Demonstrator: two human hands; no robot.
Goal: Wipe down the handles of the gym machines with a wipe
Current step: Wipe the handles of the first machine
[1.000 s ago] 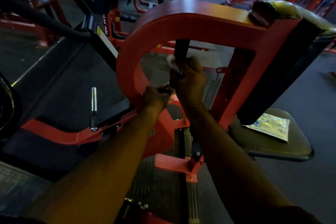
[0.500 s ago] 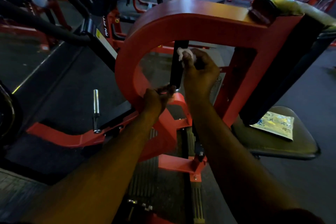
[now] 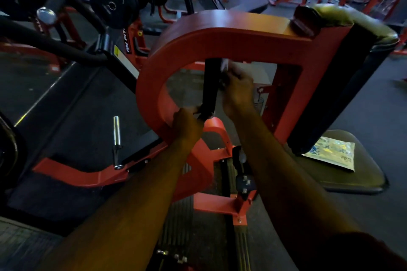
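Observation:
A black upright handle hangs inside the opening of a red curved machine frame. My right hand holds a white wipe against the handle's upper part, just under the frame's top bar. The wipe and fingers are blurred. My left hand grips the handle's lower end, fingers curled round it.
A wipes packet lies on the dark seat pad at the right. A padded backrest stands right of the frame. A chrome peg rises from a red arm at left. Weight plates and other machines stand behind.
My right hand has slid the wipe up the handle, from mid-height to just below the top bar. My left hand has stayed on the handle's lower end.

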